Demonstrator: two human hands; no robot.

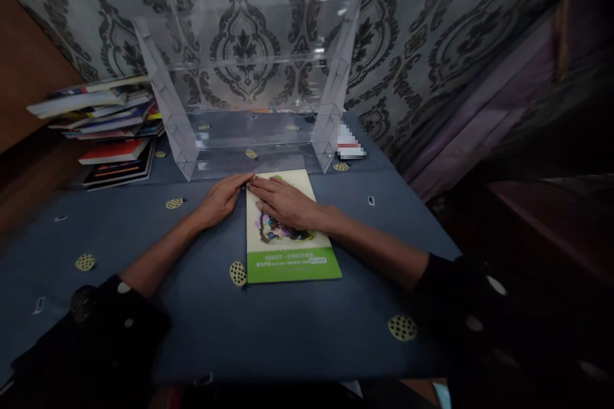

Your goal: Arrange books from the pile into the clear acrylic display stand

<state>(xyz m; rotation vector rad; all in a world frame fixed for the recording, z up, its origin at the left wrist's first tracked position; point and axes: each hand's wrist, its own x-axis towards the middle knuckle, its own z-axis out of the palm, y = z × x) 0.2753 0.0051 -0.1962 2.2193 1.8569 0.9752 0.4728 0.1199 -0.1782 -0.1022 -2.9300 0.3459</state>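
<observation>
A thin book with a cream cover, a coloured picture and a green band at the bottom lies flat and closed on the blue patterned cloth. My right hand rests on its upper half, fingers stretched out to the left and covering part of the picture. Beside the book's upper left edge is my left hand, its fingers held out together. Their tips meet the right fingertips at the book's edge; whether they grip that edge cannot be made out. Just beyond the book stands a clear plastic rack with several tiers.
A messy stack of books sits at the back left. To the right of the rack lies a white item with a red stripe, blurred out. Behind the table is a patterned wall; a purple curtain hangs at right.
</observation>
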